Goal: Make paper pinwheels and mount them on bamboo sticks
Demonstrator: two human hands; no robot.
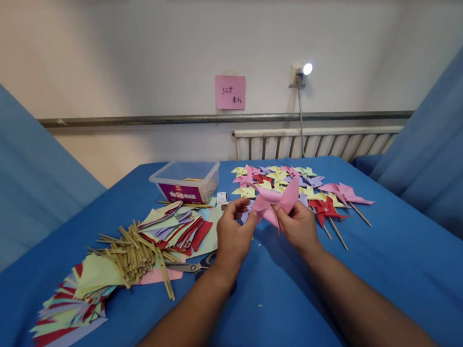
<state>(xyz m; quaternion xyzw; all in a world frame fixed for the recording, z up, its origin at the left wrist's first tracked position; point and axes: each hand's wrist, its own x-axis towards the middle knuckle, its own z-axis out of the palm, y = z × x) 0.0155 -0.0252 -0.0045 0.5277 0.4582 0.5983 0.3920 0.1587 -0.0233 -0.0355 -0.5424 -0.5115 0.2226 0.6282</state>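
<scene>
- Both hands are up over the blue surface [369, 272], working on a pink pinwheel [274, 201].
- Left hand [232, 233] pinches the pinwheel's left edge with its fingertips.
- Right hand [298, 225] grips it from the right side and underneath.
- Finished pinwheels [291, 184] are piled just behind.
- Off to the left: sticks [135, 254], paper pieces [78, 300], scissors [191, 267] near the left wrist, and a plastic box [186, 180].

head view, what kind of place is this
Probably a makeshift indoor craft station: a blue-covered table against a wall with a radiator, loaded with paper pinwheels, wooden sticks and scissors. Both hands hold a pink pinwheel.
</scene>
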